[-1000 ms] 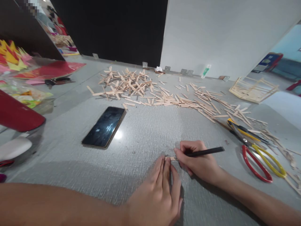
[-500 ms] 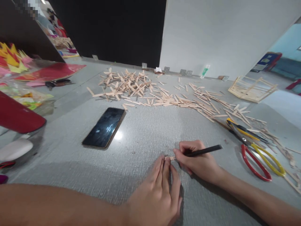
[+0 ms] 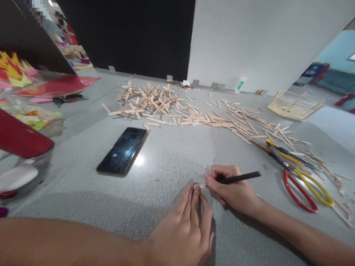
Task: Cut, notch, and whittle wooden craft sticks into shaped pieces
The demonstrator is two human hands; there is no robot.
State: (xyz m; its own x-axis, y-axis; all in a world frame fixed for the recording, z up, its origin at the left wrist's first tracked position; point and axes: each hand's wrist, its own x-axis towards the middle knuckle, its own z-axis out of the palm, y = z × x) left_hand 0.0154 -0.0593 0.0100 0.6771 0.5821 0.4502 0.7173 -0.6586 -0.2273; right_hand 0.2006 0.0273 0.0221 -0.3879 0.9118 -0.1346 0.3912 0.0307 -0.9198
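My left hand (image 3: 184, 223) presses its outstretched fingertips onto a short flat wooden stick piece (image 3: 203, 186), pinning it to the grey table (image 3: 83, 201). The fingers cover most of the piece; only its right end shows. My right hand (image 3: 229, 186) is closed around a slim black pen (image 3: 242, 177) in a writing grip, just right of my left fingertips. Its tip is hidden behind my fingers, close to the piece's visible end. A pile of loose flat wooden sticks (image 3: 155, 101) lies at the back, and more sticks (image 3: 216, 120) spread rightward.
A dark phone (image 3: 122, 150) lies left of my hands. Right are scissors with red and yellow handles (image 3: 286, 165) and a yellow-black cutter (image 3: 291, 153). A small stick frame (image 3: 295, 105) stands at back right. A red cylinder (image 3: 26, 133) and white object (image 3: 18, 176) lie far left.
Both hands keep almost the same place and grip. The scene has shifted very slightly with the camera; nothing else visibly moved.
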